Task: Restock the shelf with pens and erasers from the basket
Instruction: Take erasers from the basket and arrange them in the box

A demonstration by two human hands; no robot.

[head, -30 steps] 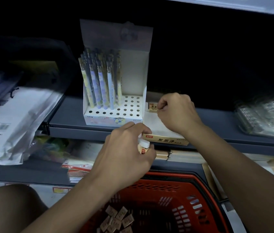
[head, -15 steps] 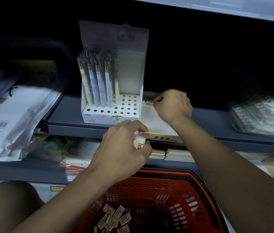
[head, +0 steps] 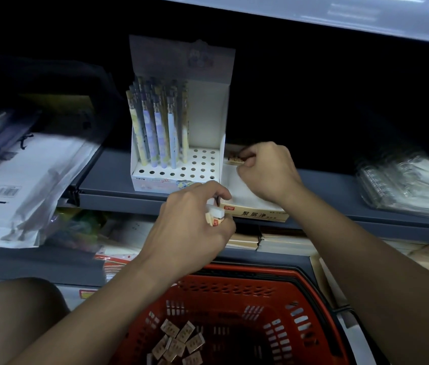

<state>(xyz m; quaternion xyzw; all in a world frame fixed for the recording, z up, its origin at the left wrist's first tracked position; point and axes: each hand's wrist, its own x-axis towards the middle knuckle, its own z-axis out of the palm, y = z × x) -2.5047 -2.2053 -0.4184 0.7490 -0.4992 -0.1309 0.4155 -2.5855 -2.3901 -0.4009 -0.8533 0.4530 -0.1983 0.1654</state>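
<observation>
A white display box (head: 179,177) with several pens (head: 159,127) stands on the grey shelf (head: 108,185). Right of it lies a shallow yellow eraser box (head: 254,213). My right hand (head: 266,169) reaches into the back of that box and pinches an eraser (head: 235,160) there. My left hand (head: 189,225) hovers just in front of the shelf edge and grips a few white erasers (head: 214,214). Below, the red basket (head: 237,291) holds several more erasers (head: 176,341).
White plastic bags (head: 24,185) lie on the shelf at left, and wrapped spiral notebooks (head: 405,180) at right. A lower shelf holds stacked stationery packs (head: 274,241). My knee (head: 13,312) shows at the bottom left. A shelf board (head: 339,11) overhangs the top.
My right hand has moved deeper and up into the back of the eraser box. My left hand with its erasers has stayed in front of the shelf edge.
</observation>
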